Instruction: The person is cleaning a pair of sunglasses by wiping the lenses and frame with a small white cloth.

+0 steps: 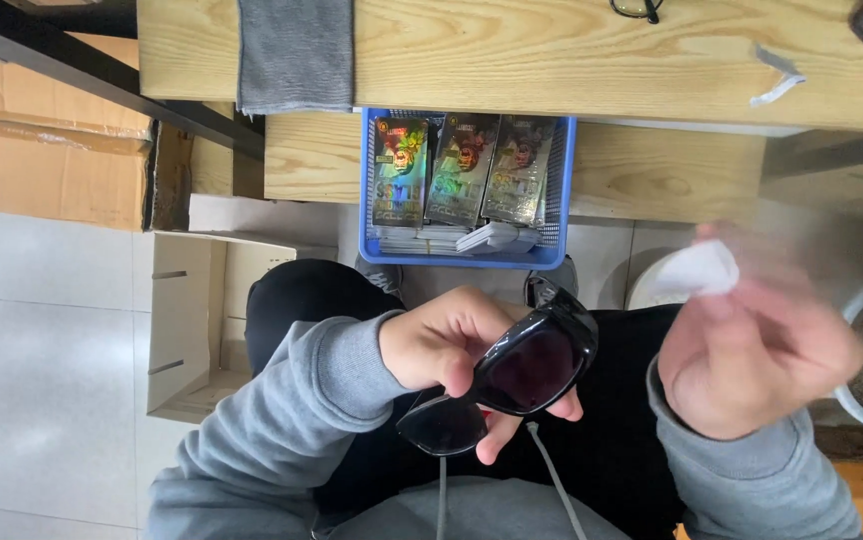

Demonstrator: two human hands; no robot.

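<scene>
At the lower centre of the frame the left hand [447, 345] grips a pair of glossy black plastic sunglasses with dark lenses [512, 380]. The fingers curl around the bridge and frame, the thumb lies under one lens, and the sunglasses tilt so that one lens faces up and the other hangs lower, toward the bottom of the frame. At the right of the frame the right hand [752, 350] is raised and blurred. Its fingers are closed in a pinch on a small white folded cloth or tissue [697, 270], which sticks up above the fingertips, apart from the sunglasses. Both arms wear grey sweatshirt sleeves [282, 420].

In the upper centre a blue plastic mesh basket [564, 190] sits against a light wooden table [552, 60]; it holds three shiny foil packets [462, 170] standing side by side above a stack of white cards [492, 238]. A grey cloth [295, 50] hangs over the table edge at upper left. Brown cardboard boxes [52, 150] stand on the pale tiled floor [42, 370] at the left, with an open white carton [197, 320] just beside the person's knee.
</scene>
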